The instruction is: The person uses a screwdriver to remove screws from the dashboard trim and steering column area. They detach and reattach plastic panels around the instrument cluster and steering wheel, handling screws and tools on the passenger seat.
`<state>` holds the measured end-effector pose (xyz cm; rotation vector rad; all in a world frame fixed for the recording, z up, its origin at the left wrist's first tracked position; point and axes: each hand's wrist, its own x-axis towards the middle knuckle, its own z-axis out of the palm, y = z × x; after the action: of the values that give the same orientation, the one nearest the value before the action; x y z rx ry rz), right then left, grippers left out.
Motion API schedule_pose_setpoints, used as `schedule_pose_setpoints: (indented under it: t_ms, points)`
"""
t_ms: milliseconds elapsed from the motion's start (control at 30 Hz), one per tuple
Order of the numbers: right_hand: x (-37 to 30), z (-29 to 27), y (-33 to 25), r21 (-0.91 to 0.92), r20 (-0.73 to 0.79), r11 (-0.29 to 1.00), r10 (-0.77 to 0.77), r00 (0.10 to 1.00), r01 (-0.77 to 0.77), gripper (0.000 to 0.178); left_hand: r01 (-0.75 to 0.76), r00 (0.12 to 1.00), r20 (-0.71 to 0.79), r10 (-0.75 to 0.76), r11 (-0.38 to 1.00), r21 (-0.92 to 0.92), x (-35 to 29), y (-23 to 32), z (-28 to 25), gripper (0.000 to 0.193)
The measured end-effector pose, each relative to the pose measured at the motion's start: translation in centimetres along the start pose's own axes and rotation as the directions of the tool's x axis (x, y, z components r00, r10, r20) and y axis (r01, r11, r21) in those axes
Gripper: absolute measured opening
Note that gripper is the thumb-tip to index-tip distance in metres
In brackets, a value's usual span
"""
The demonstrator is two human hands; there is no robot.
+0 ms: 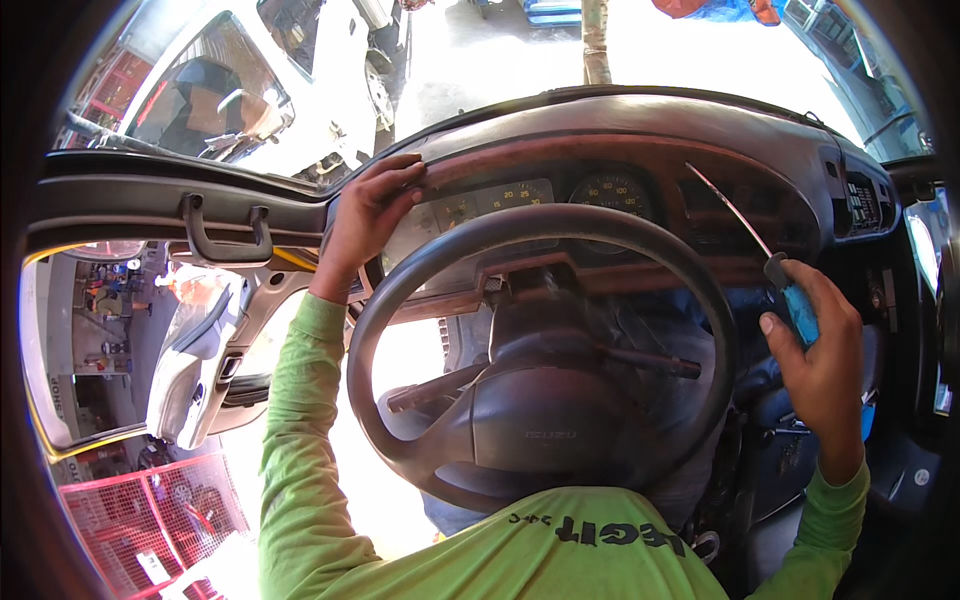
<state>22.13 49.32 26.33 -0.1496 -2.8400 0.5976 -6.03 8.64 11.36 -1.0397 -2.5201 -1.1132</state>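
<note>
The right hand (822,345) wraps a screwdriver (798,308) beside the steering wheel (545,225), its tip probably best guided gently against the dash trim (540,150), where the left hand (370,215) half-curls at the left end, hold unclear.

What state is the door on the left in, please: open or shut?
Open: the door stands swung outward, with bright ground showing between it and the steering wheel.

A lime-green shirt (470,560) with black lettering (612,534) covers the torso, its long, creased sleeves (312,430) ending in matching cuffs (322,314). The left hand (372,215) and right hand (825,335) are bare.
</note>
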Motion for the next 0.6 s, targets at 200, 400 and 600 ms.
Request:
schedule_pose_setpoints:
  t_ms: [200,400,600]
  points:
    - [-0.2,0.2,-0.2,-0.026,0.022,0.999,-0.022,1.0,0.023,0.045,0.045,0.989,-0.145,-0.005,0.96,0.277,-0.3,-0.2,2.2,0.048]
    - [-0.2,0.3,-0.3,-0.049,0.01,0.998,-0.03,0.999,0.031,0.044,-0.007,1.0,-0.009,0.016,0.788,0.615,1.7,1.0,2.9,0.055]
    - [0.0,0.3,-0.1,-0.06,0.018,0.996,-0.058,0.998,0.059,0.046,-0.029,0.988,0.138,-0.076,0.774,0.633,3.5,1.0,1.9,0.06]
